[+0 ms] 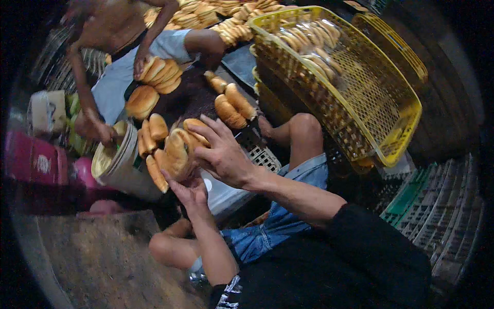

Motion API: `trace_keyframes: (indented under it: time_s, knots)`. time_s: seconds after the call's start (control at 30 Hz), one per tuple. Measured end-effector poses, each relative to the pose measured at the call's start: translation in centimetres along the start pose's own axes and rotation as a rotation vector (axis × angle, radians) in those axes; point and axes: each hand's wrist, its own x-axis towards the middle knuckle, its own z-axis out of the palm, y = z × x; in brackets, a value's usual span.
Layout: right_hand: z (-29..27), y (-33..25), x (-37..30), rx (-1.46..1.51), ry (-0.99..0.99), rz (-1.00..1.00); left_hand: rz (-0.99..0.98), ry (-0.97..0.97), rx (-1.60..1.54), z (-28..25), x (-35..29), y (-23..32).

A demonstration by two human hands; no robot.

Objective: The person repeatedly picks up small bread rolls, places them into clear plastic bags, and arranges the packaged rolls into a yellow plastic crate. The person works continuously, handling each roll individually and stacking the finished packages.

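Both my hands are at a cluster of golden bread buns (176, 155) in front of me. My left hand (189, 191) supports the buns from below, its thumb along their near side. My right hand (224, 153) grips from the right, fingers over the top of a bun (196, 129); its fingertips partly hide the bread. Long rolls (149, 138) lie just left of the cluster, and one more roll (156, 174) rests close to my left fingertips. Beyond my right hand sit several other rolls (235, 105) on a dark surface.
Across from me a person (110, 31) has one hand on stacked buns (162, 74) and the other at a pale bucket (116, 159). A yellow plastic basket (355, 110) with bagged bread stands at right. A magenta container (33, 159) is at left. More bread (195, 14) lies at the back.
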Motion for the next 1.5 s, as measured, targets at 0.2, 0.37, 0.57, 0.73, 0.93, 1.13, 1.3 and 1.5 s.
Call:
trace_keyframes:
  time_s: [0.2, 0.37, 0.57, 0.73, 0.93, 1.13, 1.3, 1.5]
  knots:
    - [-6.0, 1.1, 1.7, -0.523, 0.092, -0.243, 0.181, -0.397, 0.532, 6.2, -3.8, -2.2]
    - [-20.6, 9.0, 4.7, -0.469, 0.03, 0.129, 0.138, -0.75, 1.083, 5.8, -1.7, -3.8]
    - [-31.2, 32.5, -2.3, -0.824, -0.233, 0.846, -0.224, -0.67, 2.607, -5.5, 4.3, -6.6]
    - [-27.6, 29.6, 3.2, -0.828, 0.026, 0.682, -0.511, -0.631, 2.058, -5.4, 2.9, -4.4]
    - [-10.2, 5.1, 2.9, -0.009, -0.721, 0.07, 0.214, -0.467, 1.315, -1.6, -3.5, -2.7]
    - [-2.5, 3.1, -1.1, 0.632, -0.086, 0.289, -0.353, -0.301, 0.802, -1.2, -3.6, -1.2]
    - [-4.2, 3.2, -5.1, 1.21, -0.024, 0.805, -0.364, -0.547, 0.216, -0.6, -2.0, -2.0]
    - [-2.8, 3.5, -7.1, 1.281, 0.197, 0.934, 0.246, -0.389, 0.471, 1.9, 0.0, 1.2]
